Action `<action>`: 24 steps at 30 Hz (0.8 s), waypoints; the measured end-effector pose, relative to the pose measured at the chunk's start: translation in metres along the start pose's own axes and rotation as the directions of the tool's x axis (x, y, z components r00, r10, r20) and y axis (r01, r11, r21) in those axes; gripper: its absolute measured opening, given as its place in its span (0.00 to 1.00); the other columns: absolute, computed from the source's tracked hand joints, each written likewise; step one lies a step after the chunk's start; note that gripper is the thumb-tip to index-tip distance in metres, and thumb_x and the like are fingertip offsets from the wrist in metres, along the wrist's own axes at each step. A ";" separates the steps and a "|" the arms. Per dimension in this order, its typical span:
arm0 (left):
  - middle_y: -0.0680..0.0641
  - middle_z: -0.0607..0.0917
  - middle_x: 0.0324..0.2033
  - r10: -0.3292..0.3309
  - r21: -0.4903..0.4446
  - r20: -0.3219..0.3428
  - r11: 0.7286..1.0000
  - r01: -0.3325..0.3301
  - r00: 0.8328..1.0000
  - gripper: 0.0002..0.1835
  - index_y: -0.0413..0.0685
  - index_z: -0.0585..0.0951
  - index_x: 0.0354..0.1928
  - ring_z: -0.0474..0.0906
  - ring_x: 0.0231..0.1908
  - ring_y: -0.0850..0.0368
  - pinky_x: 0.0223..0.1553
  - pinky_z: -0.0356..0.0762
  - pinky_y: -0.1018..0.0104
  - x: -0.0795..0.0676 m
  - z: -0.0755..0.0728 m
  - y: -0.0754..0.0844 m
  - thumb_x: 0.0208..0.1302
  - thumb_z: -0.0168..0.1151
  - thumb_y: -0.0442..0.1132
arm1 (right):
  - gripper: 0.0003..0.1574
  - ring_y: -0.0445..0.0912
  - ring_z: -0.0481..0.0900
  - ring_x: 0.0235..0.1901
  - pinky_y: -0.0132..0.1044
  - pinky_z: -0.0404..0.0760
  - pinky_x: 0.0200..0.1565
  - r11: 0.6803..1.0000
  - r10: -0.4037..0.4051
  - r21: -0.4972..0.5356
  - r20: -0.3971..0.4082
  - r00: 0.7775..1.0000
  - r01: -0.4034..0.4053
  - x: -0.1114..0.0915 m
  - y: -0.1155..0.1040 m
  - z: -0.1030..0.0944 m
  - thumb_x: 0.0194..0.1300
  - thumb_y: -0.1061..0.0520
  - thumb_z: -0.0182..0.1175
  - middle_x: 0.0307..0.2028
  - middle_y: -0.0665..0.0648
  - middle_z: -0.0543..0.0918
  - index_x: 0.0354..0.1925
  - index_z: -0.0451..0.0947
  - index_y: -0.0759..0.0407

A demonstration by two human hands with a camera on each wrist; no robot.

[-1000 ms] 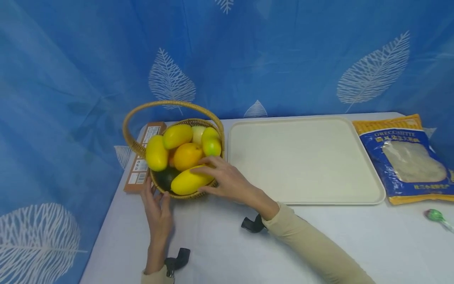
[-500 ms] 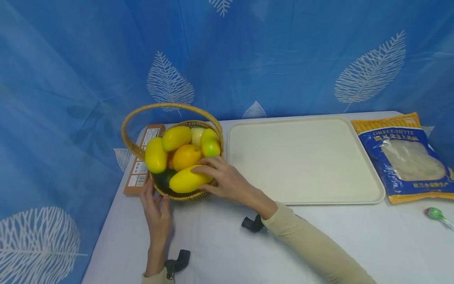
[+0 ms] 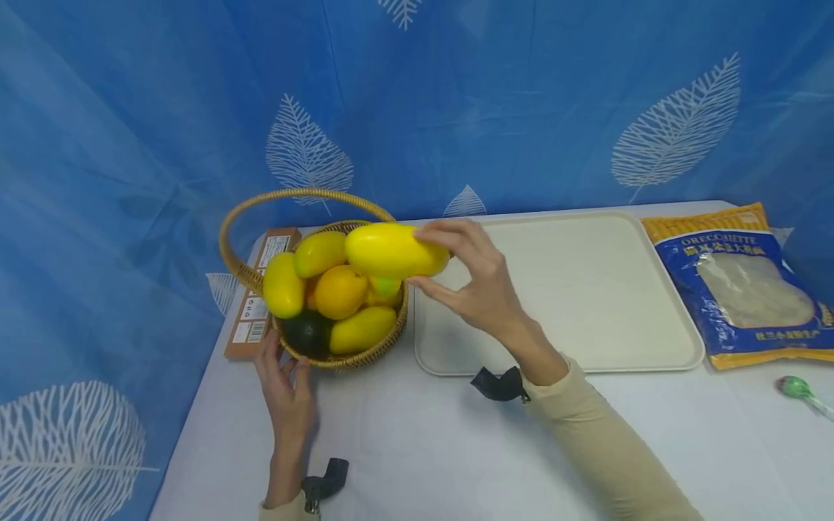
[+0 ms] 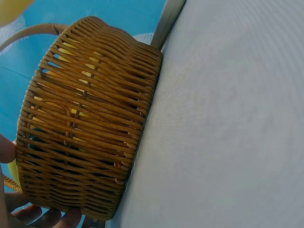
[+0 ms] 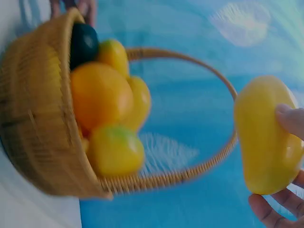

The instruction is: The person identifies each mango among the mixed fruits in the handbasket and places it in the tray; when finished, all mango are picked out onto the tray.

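Observation:
My right hand (image 3: 482,278) pinches a big yellow mango (image 3: 391,250) between thumb and fingers, above the right side of a wicker basket (image 3: 391,347). The right wrist view shows the thumb across the mango (image 5: 263,137) with fingertips under its end. My left hand (image 3: 287,391) grips the near left side of the basket, its thumb at the rim; some fingers (image 4: 69,218) curl against the wicker. Inside lie an orange fruit (image 3: 340,291), a dark green avocado-like fruit (image 3: 306,334) and several yellow mangoes (image 3: 362,330). The raised mango partly hides a yellow-green fruit (image 3: 384,287).
A cream tray (image 3: 567,289) lies right of the basket. Farther right are a blue and yellow pasta bag (image 3: 749,289) and a green-wrapped lollipop (image 3: 795,387). A brown box (image 3: 250,318) stands partly behind the basket. The basket's tall handle (image 3: 306,193) arches over its back.
My right hand has lifted the mango from the front of the basket, up and to the right. Another yellow mango shows beneath where it lay. My left hand stays at the basket.

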State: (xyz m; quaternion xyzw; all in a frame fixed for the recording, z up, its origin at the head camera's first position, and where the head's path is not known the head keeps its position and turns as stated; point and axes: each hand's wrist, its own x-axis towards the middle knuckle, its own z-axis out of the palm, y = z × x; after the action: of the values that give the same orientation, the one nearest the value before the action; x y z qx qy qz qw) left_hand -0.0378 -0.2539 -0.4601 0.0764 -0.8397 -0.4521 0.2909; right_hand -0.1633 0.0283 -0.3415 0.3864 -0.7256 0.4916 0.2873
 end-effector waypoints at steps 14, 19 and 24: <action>0.40 0.60 0.69 -0.009 0.007 0.003 1.000 0.009 1.000 0.32 0.42 0.59 0.73 0.64 0.66 0.45 0.56 0.67 0.87 -0.004 0.000 0.001 0.69 0.53 0.28 | 0.33 0.52 0.77 0.45 0.44 0.83 0.41 0.843 0.525 -0.100 -0.053 0.849 -0.528 -0.025 0.082 -0.011 0.55 0.52 0.73 0.48 0.62 0.79 0.57 0.75 0.62; 0.40 0.60 0.69 -0.020 0.015 0.005 1.000 0.020 1.000 0.33 0.43 0.58 0.74 0.64 0.66 0.45 0.57 0.66 0.87 -0.005 -0.001 0.001 0.68 0.52 0.27 | 0.33 0.56 0.77 0.46 0.51 0.78 0.48 0.751 0.651 -0.170 0.022 0.759 -0.638 -0.042 0.103 -0.001 0.56 0.50 0.71 0.48 0.64 0.79 0.57 0.74 0.60; 0.41 0.59 0.70 -0.015 0.022 0.006 1.000 0.015 1.000 0.32 0.43 0.58 0.74 0.64 0.66 0.47 0.56 0.67 0.87 -0.005 0.000 0.001 0.70 0.53 0.30 | 0.35 0.58 0.75 0.47 0.51 0.74 0.49 0.664 0.740 -0.247 0.084 0.667 -0.706 -0.048 0.110 0.001 0.60 0.48 0.69 0.48 0.66 0.77 0.61 0.70 0.56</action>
State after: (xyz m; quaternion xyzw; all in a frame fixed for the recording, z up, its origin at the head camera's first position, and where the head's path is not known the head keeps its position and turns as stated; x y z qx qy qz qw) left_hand -0.0338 -0.2517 -0.4611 0.0845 -0.8449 -0.4453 0.2841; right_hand -0.2307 0.0650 -0.4340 0.0776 -0.8859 0.4557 0.0381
